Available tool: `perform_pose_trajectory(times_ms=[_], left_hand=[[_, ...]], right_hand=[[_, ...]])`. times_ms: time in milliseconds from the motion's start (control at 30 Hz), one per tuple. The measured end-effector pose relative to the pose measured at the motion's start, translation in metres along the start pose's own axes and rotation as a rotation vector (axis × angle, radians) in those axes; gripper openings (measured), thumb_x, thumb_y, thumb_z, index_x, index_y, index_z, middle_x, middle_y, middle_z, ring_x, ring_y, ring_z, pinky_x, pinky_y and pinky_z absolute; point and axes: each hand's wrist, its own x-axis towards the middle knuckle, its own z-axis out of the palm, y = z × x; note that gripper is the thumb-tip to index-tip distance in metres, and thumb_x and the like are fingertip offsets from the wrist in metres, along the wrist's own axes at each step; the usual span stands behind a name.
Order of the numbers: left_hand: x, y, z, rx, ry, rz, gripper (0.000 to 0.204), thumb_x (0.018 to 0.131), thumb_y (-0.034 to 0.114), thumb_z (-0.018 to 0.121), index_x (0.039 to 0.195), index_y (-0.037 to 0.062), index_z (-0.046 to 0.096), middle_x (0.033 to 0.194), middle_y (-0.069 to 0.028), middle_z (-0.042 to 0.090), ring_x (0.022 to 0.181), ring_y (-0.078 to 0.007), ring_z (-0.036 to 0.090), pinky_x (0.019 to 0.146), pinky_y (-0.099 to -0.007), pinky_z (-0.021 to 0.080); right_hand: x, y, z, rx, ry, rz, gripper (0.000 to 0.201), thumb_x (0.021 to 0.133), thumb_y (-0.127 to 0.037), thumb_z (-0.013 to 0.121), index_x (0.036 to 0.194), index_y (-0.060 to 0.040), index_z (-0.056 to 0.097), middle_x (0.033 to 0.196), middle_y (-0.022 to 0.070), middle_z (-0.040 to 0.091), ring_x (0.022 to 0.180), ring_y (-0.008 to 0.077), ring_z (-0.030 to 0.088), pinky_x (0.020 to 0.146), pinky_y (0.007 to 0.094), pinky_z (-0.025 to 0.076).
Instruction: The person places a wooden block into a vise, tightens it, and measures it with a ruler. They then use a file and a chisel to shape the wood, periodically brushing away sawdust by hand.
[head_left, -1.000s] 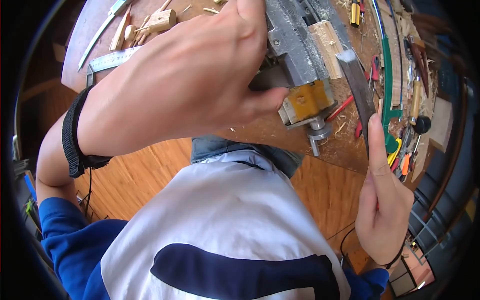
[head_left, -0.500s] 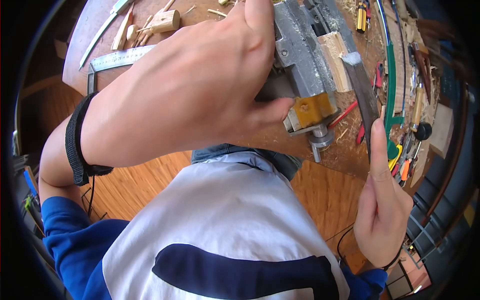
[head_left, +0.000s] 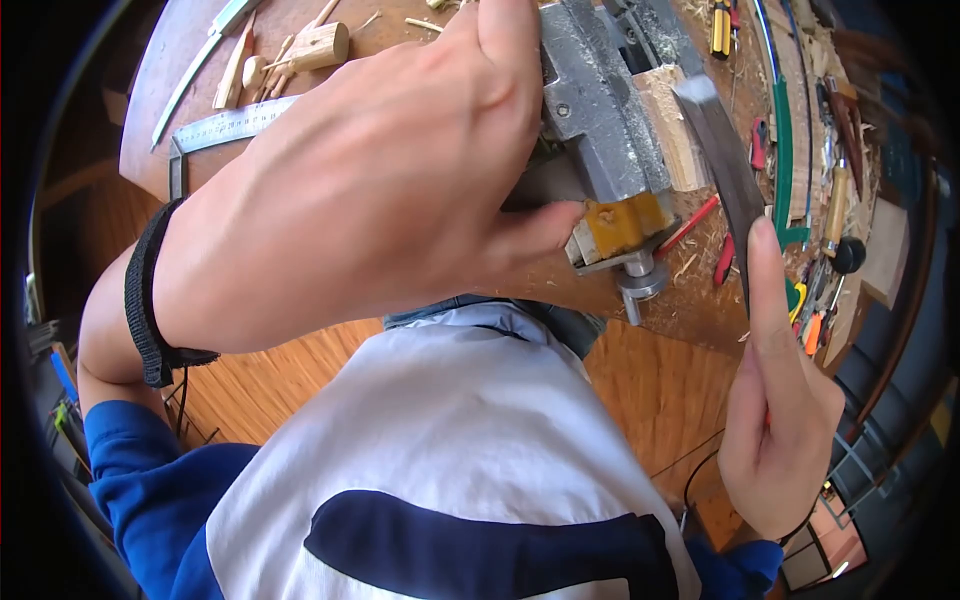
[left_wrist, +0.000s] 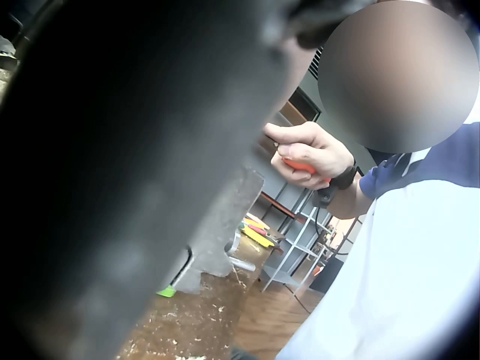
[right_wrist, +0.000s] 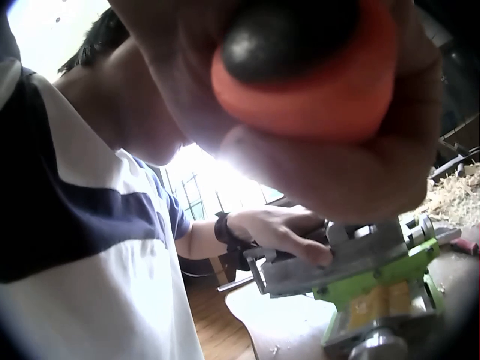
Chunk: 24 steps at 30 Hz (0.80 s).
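Note:
My right hand (head_left: 785,420) grips a flat file (head_left: 722,140) by its orange-and-black handle (right_wrist: 315,97), with the index finger stretched along the dark blade. The file's whitish tip overlaps the edge of a pale wood block (head_left: 672,130) held in a grey bench vise (head_left: 600,110). My left hand (head_left: 370,190) holds the vise, its thumb against the body and its fingers over the top, mostly hidden in the head view. The right wrist view shows the vise's green side (right_wrist: 367,281) and that same left hand (right_wrist: 281,229).
On the left of the table (head_left: 165,90) are a steel square (head_left: 225,125), a wooden mallet-like piece (head_left: 322,45) and thin sticks. Along the right lie a green-framed saw (head_left: 785,160), a yellow-handled screwdriver (head_left: 720,35) and other tools among wood shavings. The vise's crank (head_left: 640,280) juts toward me.
The file has slid forward over the wood block since half a second ago, with my right hand moving slightly outward. My left hand stays on the vise.

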Motion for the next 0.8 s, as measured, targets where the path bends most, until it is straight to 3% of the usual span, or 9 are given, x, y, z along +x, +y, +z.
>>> perform_pose_trajectory(times_ms=[33,133,233,333,433,533,633,733,800], left_hand=[[-0.001,-0.001,0.001,0.003,0.011,0.000,0.064,0.088,0.035,0.071,0.108,-0.0155,0.038,0.077,-0.0241,0.059,0.070,-0.0323,0.062,0.062,-0.0378,0.053],[-0.002,-0.003,0.004,0.017,0.040,-0.003,0.063,0.088,0.035,0.071,0.108,-0.0149,0.037,0.077,-0.0244,0.059,0.071,-0.0332,0.062,0.063,-0.0383,0.053],[-0.001,0.000,0.008,0.047,0.057,0.010,0.063,0.087,0.034,0.072,0.108,-0.0143,0.037,0.078,-0.0247,0.059,0.072,-0.0342,0.062,0.063,-0.0388,0.052],[-0.001,-0.002,0.010,0.059,0.088,0.021,0.063,0.087,0.034,0.072,0.108,-0.0136,0.037,0.078,-0.0250,0.059,0.073,-0.0351,0.061,0.064,-0.0394,0.052],[-0.002,-0.003,0.014,0.069,0.119,0.027,0.062,0.087,0.033,0.072,0.108,-0.0130,0.036,0.079,-0.0254,0.059,0.074,-0.0361,0.061,0.065,-0.0399,0.052],[-0.001,0.000,0.017,0.097,0.143,0.045,0.062,0.086,0.033,0.073,0.108,-0.0124,0.036,0.079,-0.0257,0.059,0.075,-0.0371,0.061,0.065,-0.0404,0.052],[-0.002,-0.003,0.019,0.106,0.181,0.049,0.062,0.086,0.032,0.073,0.108,-0.0118,0.036,0.079,-0.0260,0.059,0.076,-0.0380,0.061,0.066,-0.0410,0.051],[-0.003,-0.001,0.024,0.127,0.205,0.053,0.061,0.086,0.032,0.073,0.108,-0.0112,0.036,0.080,-0.0263,0.059,0.076,-0.0390,0.061,0.067,-0.0415,0.051],[-0.002,0.003,0.026,0.149,0.221,0.066,0.061,0.086,0.032,0.074,0.108,-0.0108,0.036,0.080,-0.0265,0.059,0.077,-0.0396,0.061,0.067,-0.0418,0.051]], right_hand=[[-0.001,0.000,-0.001,-0.025,-0.023,-0.015,0.066,0.084,0.015,0.040,0.148,0.0000,0.040,0.114,0.0176,0.067,0.054,0.0166,0.048,0.056,0.0272,0.042],[-0.006,-0.005,0.000,0.021,-0.014,0.065,0.065,0.084,0.014,0.040,0.148,-0.0004,0.040,0.124,0.0189,0.064,0.054,0.0171,0.050,0.056,0.0277,0.042],[0.008,-0.010,-0.007,-0.046,-0.048,0.055,0.064,0.085,0.012,0.039,0.147,0.0003,0.041,0.124,0.0198,0.063,0.054,0.0173,0.051,0.056,0.0278,0.042],[0.000,-0.008,0.001,-0.082,0.054,0.038,0.062,0.085,0.011,0.038,0.146,0.0014,0.042,0.112,0.0194,0.067,0.053,0.0171,0.049,0.055,0.0281,0.041],[-0.002,-0.008,0.000,-0.074,0.055,0.030,0.063,0.084,0.011,0.038,0.146,0.0012,0.042,0.114,0.0201,0.066,0.052,0.0171,0.048,0.054,0.0281,0.040],[0.007,-0.016,-0.010,-0.091,-0.053,0.119,0.065,0.083,0.011,0.038,0.147,0.0010,0.042,0.115,0.0215,0.066,0.052,0.0168,0.047,0.054,0.0280,0.040],[-0.003,-0.011,-0.004,-0.070,0.006,0.039,0.066,0.083,0.011,0.039,0.148,-0.0009,0.042,0.107,0.0212,0.068,0.051,0.0165,0.044,0.054,0.0281,0.039],[0.000,-0.015,-0.005,-0.096,0.039,0.079,0.067,0.083,0.011,0.039,0.148,-0.0042,0.042,0.096,0.0190,0.068,0.051,0.0161,0.043,0.054,0.0285,0.039],[-0.002,-0.016,-0.007,-0.066,-0.003,0.114,0.069,0.082,0.012,0.039,0.149,-0.0063,0.042,0.098,0.0200,0.068,0.052,0.0163,0.043,0.054,0.0281,0.039]])
